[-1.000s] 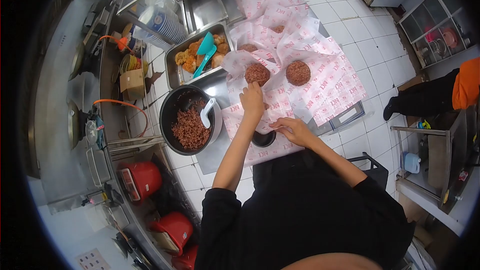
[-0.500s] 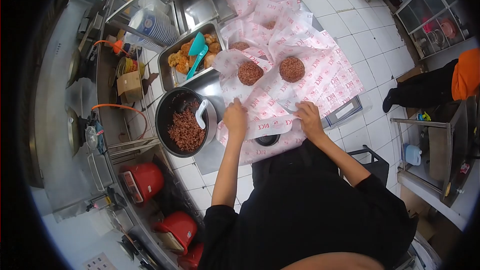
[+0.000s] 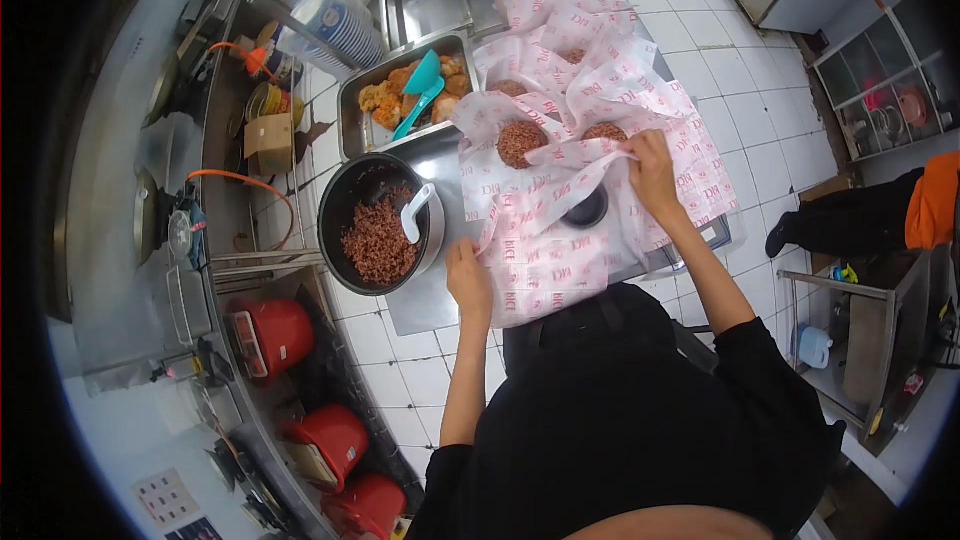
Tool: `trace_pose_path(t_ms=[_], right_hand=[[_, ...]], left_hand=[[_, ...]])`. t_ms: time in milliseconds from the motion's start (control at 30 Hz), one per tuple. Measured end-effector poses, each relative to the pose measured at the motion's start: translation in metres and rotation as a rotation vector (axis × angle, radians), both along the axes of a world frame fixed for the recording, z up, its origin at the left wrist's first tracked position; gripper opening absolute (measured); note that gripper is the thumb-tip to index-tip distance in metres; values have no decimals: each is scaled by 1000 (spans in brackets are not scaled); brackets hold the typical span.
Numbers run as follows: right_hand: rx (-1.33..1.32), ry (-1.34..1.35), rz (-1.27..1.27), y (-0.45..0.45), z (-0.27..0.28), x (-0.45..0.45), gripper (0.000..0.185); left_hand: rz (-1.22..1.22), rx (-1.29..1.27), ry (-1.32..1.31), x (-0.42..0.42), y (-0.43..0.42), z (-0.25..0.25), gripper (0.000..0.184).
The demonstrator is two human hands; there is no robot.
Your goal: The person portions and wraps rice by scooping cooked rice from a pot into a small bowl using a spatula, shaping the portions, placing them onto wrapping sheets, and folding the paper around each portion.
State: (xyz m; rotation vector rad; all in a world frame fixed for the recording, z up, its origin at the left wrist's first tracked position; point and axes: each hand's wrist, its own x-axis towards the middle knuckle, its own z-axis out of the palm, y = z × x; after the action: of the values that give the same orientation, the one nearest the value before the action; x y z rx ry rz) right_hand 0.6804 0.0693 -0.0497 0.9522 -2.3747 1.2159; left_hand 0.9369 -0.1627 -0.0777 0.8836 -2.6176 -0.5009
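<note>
My right hand [image 3: 655, 175] pinches the raised edge of a printed wrapping paper sheet [image 3: 570, 178] beside a mound of reddish-brown rice [image 3: 605, 132], which the paper partly covers. My left hand [image 3: 468, 278] is closed at the paper's left side; its fingertips meet the sheet's edge. Under the lifted sheet a small black bowl [image 3: 587, 212] shows, partly hidden. A second rice mound [image 3: 521, 144] sits on paper further left. Left of my left hand stands a black rice pot [image 3: 333, 265] of cooked rice, with a white rice paddle [image 3: 413, 214] leaning inside.
Behind the pot is a metal tray [image 3: 349, 130] of fried pieces with a teal scoop [image 3: 424, 73]. Stacked cups [image 3: 340, 28] stand beyond it. More rice on papers lies further back. Red containers [image 3: 272, 338] sit low at left. A person in orange [image 3: 935, 200] is at right.
My right hand has moved up and away, lifting the paper and folding it toward the rice mound. More of the black bowl is uncovered. My left hand is now lower along the paper's side.
</note>
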Motion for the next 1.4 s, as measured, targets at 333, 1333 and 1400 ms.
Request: trace_pose_path(t_ms=[333,1333,1400], right_hand=[[123,-415,31,26,9,28,16],[-50,-883,158,115,-12,69,16],[-116,-1050,89,114,-19,70,24]], left_hand=[[50,-208,225,-9,12,17,38],[-707,-29,129,-138,6,-13,33],[-695,-44,136,-139,14,-3,33]])
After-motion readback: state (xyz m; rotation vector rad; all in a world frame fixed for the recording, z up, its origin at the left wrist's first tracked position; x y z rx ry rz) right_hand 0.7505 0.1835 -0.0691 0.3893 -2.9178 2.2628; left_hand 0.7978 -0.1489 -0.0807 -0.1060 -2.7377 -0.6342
